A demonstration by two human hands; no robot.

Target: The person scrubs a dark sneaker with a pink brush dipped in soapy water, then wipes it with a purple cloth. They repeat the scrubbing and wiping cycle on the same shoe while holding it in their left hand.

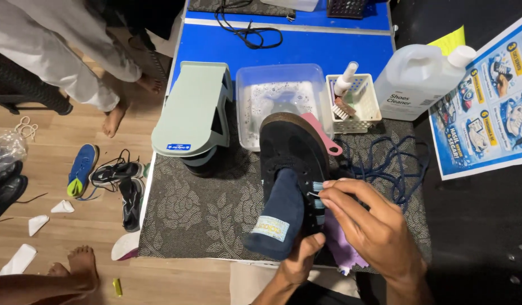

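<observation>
On the patterned grey mat (199, 214), close to the near edge of the table, a dark blue sneaker (292, 169) stands propped with its toe pointing away from the person and its tongue pulled up and toward them. Its long axis runs almost straight from the person out toward the clear tub of soapy water (249, 107) behind it. The left hand (297, 262) comes up from below and grips the shoe at the heel end, thumb pressed on the side, fingers wrapped out of sight. The right hand (368, 226) lies just right of the shoe and is the nearer one to its striped side; its fingertips are narrowed to a pinch at the pale blue stripes, though what they pinch is too small to tell. A purple cloth (343, 248) peeks out beneath that hand. Loose blue laces (396, 164) sprawl to the right, a pink brush handle (326, 138) pokes from behind the toe, and a white basket (357, 107) and a cleaner jug (419, 79) stand beyond.
</observation>
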